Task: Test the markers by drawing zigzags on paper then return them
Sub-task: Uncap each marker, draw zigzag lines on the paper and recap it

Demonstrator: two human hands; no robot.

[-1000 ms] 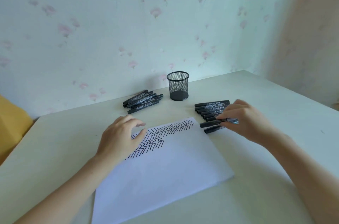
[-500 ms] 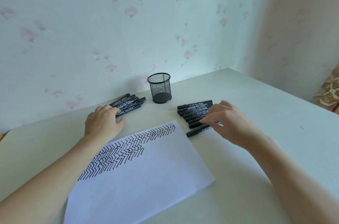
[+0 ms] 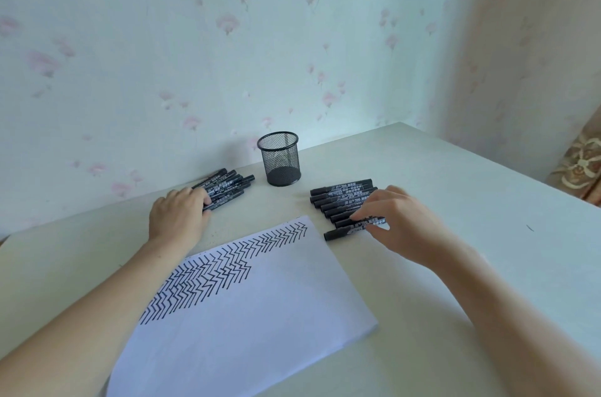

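Right hand: the right hand (image 3: 401, 225), at right of centre, has curled fingers on a black marker with white lettering (image 3: 364, 221) in the row of black markers (image 3: 341, 198); it seems to pinch it, though the fingers hide the grip.
Left hand: the left hand (image 3: 179, 214), left of centre, lies with fingertips on the pile of black markers (image 3: 227, 185); clenched or not, I cannot tell.
Paper: the white sheet with black zigzag rows (image 3: 247, 305) lies between the arms, lower centre.
Cup: the black wire-mesh pen cup (image 3: 279, 162) stands between the groups on the pale tabletop (image 3: 455, 188).
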